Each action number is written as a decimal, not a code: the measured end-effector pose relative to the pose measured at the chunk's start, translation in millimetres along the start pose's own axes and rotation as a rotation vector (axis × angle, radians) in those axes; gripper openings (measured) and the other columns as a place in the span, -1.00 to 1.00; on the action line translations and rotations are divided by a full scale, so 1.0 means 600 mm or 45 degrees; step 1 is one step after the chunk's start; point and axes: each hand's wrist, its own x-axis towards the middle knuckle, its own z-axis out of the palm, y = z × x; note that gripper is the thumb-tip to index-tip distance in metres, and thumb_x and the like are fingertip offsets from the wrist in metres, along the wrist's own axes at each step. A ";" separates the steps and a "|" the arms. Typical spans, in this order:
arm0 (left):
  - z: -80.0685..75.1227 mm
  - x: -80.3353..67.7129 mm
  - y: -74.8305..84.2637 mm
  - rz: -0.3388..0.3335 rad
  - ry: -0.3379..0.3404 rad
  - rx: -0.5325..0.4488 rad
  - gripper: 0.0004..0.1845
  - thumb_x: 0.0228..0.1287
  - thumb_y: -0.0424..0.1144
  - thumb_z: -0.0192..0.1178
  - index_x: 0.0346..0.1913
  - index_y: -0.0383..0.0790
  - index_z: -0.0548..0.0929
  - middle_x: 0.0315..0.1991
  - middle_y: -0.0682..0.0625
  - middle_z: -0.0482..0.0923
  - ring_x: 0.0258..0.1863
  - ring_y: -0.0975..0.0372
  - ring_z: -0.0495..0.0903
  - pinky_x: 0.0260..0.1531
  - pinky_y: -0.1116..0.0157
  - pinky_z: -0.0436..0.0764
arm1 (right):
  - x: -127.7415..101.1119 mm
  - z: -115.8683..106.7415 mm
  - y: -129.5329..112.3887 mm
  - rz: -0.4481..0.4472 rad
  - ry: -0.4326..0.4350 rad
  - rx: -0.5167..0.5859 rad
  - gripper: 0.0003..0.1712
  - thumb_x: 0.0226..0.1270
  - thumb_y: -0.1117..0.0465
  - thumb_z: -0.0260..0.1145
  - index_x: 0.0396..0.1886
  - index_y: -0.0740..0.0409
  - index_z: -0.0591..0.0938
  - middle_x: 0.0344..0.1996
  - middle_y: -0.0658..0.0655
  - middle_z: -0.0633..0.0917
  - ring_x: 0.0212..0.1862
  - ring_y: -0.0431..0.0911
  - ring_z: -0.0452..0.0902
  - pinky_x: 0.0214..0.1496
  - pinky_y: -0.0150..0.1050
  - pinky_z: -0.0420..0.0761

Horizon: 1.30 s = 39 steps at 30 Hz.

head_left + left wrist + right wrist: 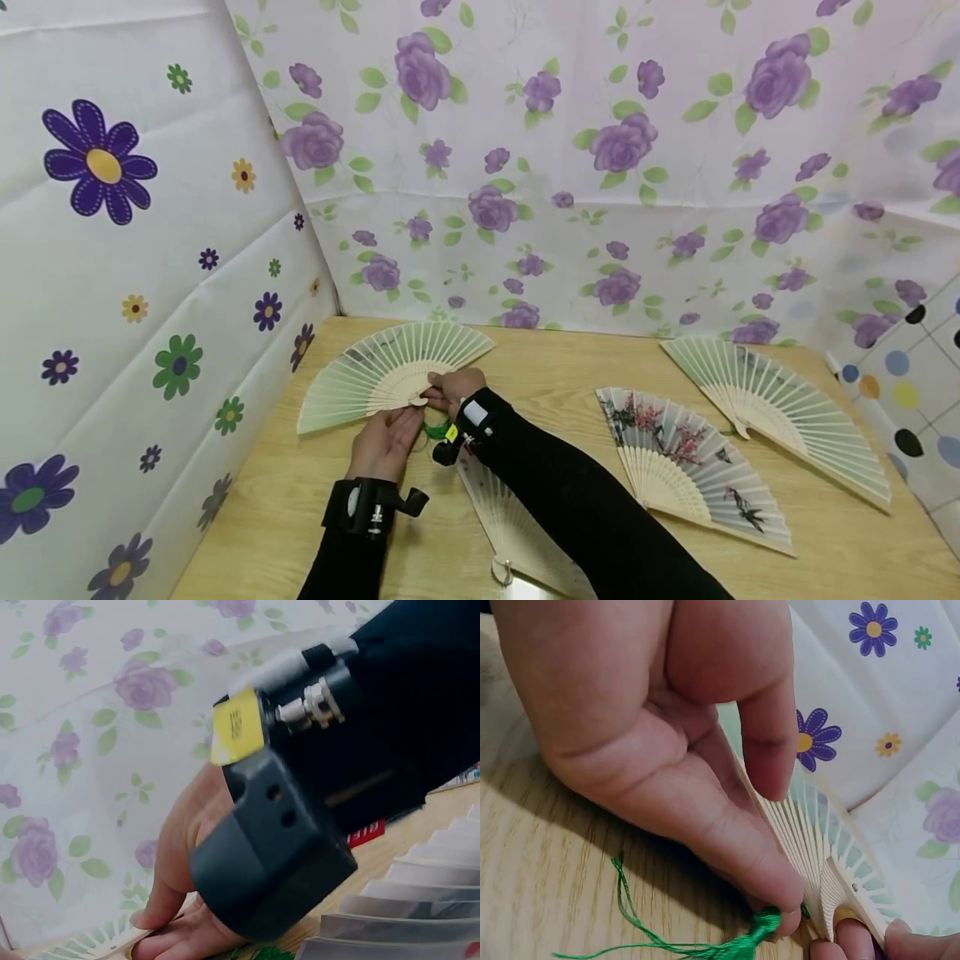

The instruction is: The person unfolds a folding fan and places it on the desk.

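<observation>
My right hand [459,388] pinches the pivot of the open fan [390,371] at the worktop's [555,367] left rear; left hand [384,442], fingers relaxed, touches the pivot. Advice: steady the pivot, keep the tassel [735,946] clear of the ribs.

left hand [384,440]: fingers extended, palm up | right hand [454,390]: fingers curled, pinching | forearms crossed
</observation>
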 end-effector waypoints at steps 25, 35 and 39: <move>-0.017 -0.010 -0.011 0.076 -0.028 0.289 -0.29 0.87 -0.15 -0.41 0.86 -0.42 -0.12 0.88 -0.37 -0.08 0.89 -0.10 0.05 0.89 0.03 0.21 | 0.001 -0.036 -0.016 -0.041 0.020 -0.085 -0.50 0.80 0.25 0.28 0.50 0.50 0.52 0.26 0.56 0.69 0.27 0.33 0.78 0.26 0.05 0.89; -0.031 0.025 -0.033 0.095 -0.041 0.319 -0.31 0.90 -0.16 -0.38 0.83 -0.47 -0.11 0.86 -0.45 -0.11 0.88 -0.21 0.03 0.88 -0.04 0.23 | 0.073 -0.052 0.028 -0.010 -0.001 -0.049 -0.50 0.66 0.36 0.32 0.45 0.42 0.47 -0.18 0.29 0.64 -0.21 0.04 0.65 -0.09 -0.06 0.80; -0.026 0.014 -0.017 0.136 -0.046 0.367 -0.30 0.91 -0.13 -0.37 0.84 -0.44 -0.11 0.87 -0.41 -0.09 0.88 -0.17 0.05 0.89 0.00 0.23 | 0.071 -0.084 -0.003 -0.059 -0.045 -0.132 -0.56 0.66 0.34 0.29 0.40 0.42 0.49 -0.17 0.28 0.64 -0.22 0.04 0.58 -0.16 -0.09 0.65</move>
